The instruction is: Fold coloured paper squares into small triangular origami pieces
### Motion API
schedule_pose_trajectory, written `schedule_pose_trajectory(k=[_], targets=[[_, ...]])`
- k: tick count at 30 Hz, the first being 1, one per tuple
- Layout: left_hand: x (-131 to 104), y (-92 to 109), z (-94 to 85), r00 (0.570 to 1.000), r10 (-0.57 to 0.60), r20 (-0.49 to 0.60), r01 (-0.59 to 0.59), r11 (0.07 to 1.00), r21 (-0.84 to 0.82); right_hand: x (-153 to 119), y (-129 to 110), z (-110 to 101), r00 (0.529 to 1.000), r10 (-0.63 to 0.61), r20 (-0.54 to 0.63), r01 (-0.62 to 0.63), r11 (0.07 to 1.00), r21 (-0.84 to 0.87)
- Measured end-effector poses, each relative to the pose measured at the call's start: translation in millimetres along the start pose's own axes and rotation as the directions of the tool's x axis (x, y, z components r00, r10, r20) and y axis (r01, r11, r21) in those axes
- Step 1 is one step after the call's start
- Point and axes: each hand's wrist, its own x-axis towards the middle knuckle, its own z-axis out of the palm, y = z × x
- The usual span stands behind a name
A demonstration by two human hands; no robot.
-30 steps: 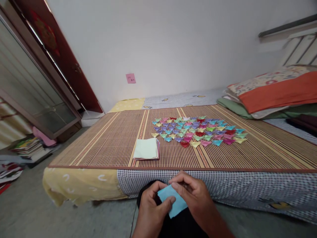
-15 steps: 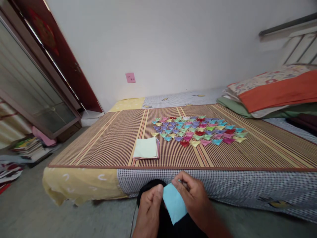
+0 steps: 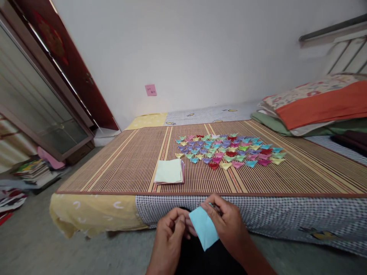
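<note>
A light blue square of paper (image 3: 205,228) hangs above my lap, tilted with one corner pointing down. My right hand (image 3: 225,219) pinches its upper right edge between thumb and fingers. At the paper's left corner is my left hand (image 3: 173,233), its thumb off the sheet and its fingers loosely bent and apart. Some left fingertips reach to the paper's left edge; whether they touch it I cannot tell. Beyond the hands, on the striped mat (image 3: 120,164), lies a stack of square paper sheets (image 3: 169,171), pale green on top. Rows of small folded paper pieces (image 3: 229,149) in many colours spread to its right.
The mat covers a bed with a checked and yellow sheet (image 3: 94,210) hanging over its front edge. Folded bedding (image 3: 321,103) is piled at the right. A pink note (image 3: 150,90) is on the wall. Books (image 3: 34,170) are stacked on the left.
My left thumb has let go of the paper's left corner, and the left fingers have loosened. The right hand keeps its pinch, and the paper has shifted slightly up and right.
</note>
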Motion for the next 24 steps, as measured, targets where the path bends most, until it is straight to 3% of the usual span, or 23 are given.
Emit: schedule_pose_trajectory(k=[3, 6, 11, 13, 15, 17, 24], targets=[[0, 0, -0.5, 1.000, -0.002, -0.013, 0.002, 1.000, -0.022, 0, -3, 1, 1.000, -0.005, 0.002, 0.005, 1.000, -0.005], [-1, -3, 3.6, 0.999, -0.007, 0.049, 0.006, 1.000, 0.004, 1, -6, 4, 0.999, -0.006, 0.038, 0.005, 1.000, 0.026], [-6, -4, 4.6, 0.994, 0.032, 0.106, -0.029, 0.999, -0.032, 6, -4, 3, 0.954, 0.193, 0.229, -0.246, 0.941, 0.231], [-6, -1, -0.1, 0.992, 0.080, 0.100, -0.079, 0.997, -0.013, 9, -3, 3, 0.934, 0.211, 0.289, -0.293, 0.914, 0.281], [-5, 3, -5.8, 0.979, 0.061, 0.194, -0.078, 0.994, 0.082, 11, -1, 4, 0.929, 0.181, 0.321, -0.279, 0.915, 0.291], [-2, 4, -10.1, 0.955, -0.041, 0.294, -0.005, 0.988, 0.155, 12, 0, 5, 0.928, 0.153, 0.341, -0.258, 0.922, 0.289], [3, -5, -12.9, 0.992, -0.047, 0.120, 0.046, 0.999, 0.004, 8, 5, -4, 0.916, 0.161, 0.366, -0.303, 0.877, 0.372]])
